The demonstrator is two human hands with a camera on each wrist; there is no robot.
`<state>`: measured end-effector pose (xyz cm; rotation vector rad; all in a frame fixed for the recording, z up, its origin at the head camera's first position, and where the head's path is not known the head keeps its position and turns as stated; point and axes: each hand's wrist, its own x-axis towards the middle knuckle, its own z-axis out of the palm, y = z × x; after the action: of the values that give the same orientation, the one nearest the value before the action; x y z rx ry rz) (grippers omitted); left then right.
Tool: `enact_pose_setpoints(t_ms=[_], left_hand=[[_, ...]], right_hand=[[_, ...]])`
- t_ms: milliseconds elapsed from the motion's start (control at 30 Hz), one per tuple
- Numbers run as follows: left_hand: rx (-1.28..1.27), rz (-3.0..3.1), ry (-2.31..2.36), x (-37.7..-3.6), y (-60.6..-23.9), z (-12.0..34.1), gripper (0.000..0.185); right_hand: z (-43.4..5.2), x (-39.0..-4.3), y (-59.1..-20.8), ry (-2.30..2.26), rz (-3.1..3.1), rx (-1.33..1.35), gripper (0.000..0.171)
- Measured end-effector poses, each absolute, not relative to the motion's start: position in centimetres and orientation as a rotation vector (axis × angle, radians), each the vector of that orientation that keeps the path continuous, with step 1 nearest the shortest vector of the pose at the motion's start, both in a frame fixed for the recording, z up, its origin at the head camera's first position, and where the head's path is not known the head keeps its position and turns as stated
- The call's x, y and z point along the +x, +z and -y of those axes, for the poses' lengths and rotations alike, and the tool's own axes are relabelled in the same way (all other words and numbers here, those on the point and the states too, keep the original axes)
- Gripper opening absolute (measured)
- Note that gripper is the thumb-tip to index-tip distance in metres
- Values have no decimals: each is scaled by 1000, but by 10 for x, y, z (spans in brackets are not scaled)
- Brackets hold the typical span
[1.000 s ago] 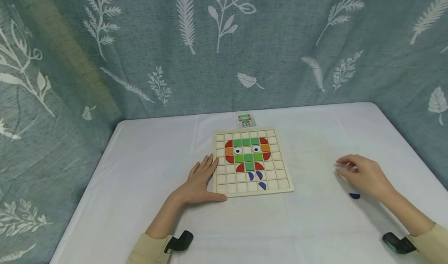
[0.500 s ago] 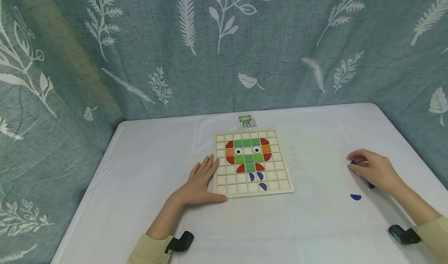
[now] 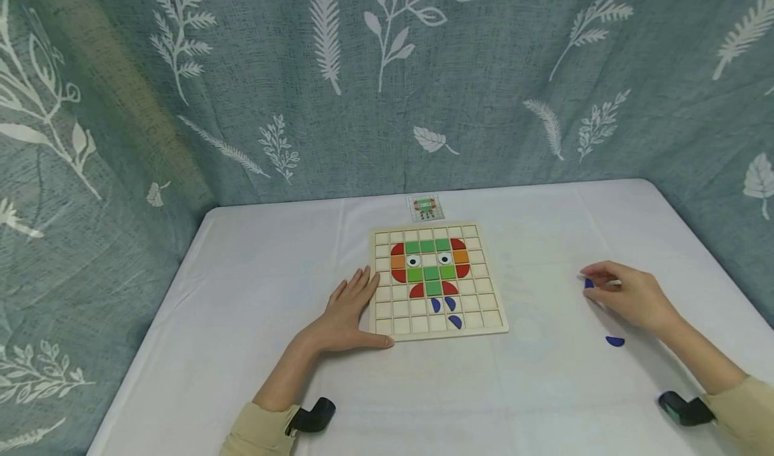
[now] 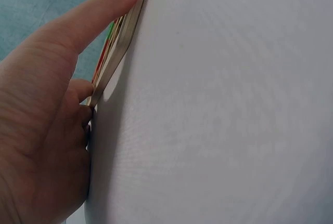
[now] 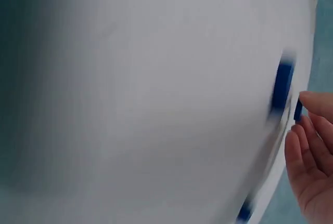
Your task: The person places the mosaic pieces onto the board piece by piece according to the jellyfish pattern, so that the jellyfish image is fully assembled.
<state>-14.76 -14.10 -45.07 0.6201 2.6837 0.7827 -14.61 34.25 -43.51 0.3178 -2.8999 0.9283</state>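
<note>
In the head view my right hand (image 3: 635,299) pinches a small blue half-round piece (image 3: 589,283) above the white table, right of the wooden grid board (image 3: 400,326). The right wrist view shows this blue piece (image 5: 298,109) between thumb and fingers. Spread at the board's left edge, my left hand (image 3: 340,316) rests with straight fingers there and the thumb at the front left corner. On the board, green, red and orange pieces and two eye pieces form a face. Below it lie three blue half-round pieces, one of them (image 3: 455,322) lower than the others.
A loose blue half-round piece (image 3: 615,341) lies on the white tablecloth (image 3: 544,389) near my right wrist. The right wrist view shows another blue piece (image 5: 244,211), blurred. Behind the board lies a small picture card (image 3: 426,207). A patterned curtain (image 3: 363,133) hangs behind the table.
My right hand first moved right and took hold of a blue half-round piece, then came back left with it. The left hand and the board stayed in place.
</note>
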Motion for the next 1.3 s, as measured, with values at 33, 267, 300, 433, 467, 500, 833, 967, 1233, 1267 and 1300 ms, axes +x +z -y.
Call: enact_pose_setpoints(t_ms=[33, 267, 300, 433, 467, 500, 833, 967, 1233, 1267, 1300], left_hand=[[620, -2683, 783, -148, -451, 141, 119], [623, -2682, 784, -148, -452, 142, 119], [623, -2683, 780, -148, -452, 142, 119], [625, -2686, 762, -149, -451, 142, 119], [625, -2686, 758, -149, -451, 142, 119], [625, -2686, 751, -149, -451, 142, 119], [629, -2678, 749, -149, -451, 143, 118], [625, -2682, 740, -149, -452, 142, 118], [628, -2686, 739, -149, -451, 142, 118], [626, -2684, 741, -149, -451, 142, 118], [623, -2681, 740, -149, -451, 142, 118]], right_hand=[[-334, -147, -434, 954, 2900, 336, 32], [-255, -151, -433, 1159, 2875, 569, 31], [-244, -151, -433, 1180, 2867, 619, 31], [-202, -149, -429, 1296, 2868, 810, 30], [-193, -149, -430, 1313, 2864, 863, 30], [-185, -148, -430, 1314, 2864, 911, 29], [-142, -148, -433, 1136, 2861, 1178, 29], [-141, -147, -433, 1110, 2855, 1191, 29], [-140, -147, -437, 1060, 2839, 1186, 25], [-140, -147, -437, 1050, 2838, 1192, 25], [-139, -147, -438, 1039, 2834, 1200, 24]])
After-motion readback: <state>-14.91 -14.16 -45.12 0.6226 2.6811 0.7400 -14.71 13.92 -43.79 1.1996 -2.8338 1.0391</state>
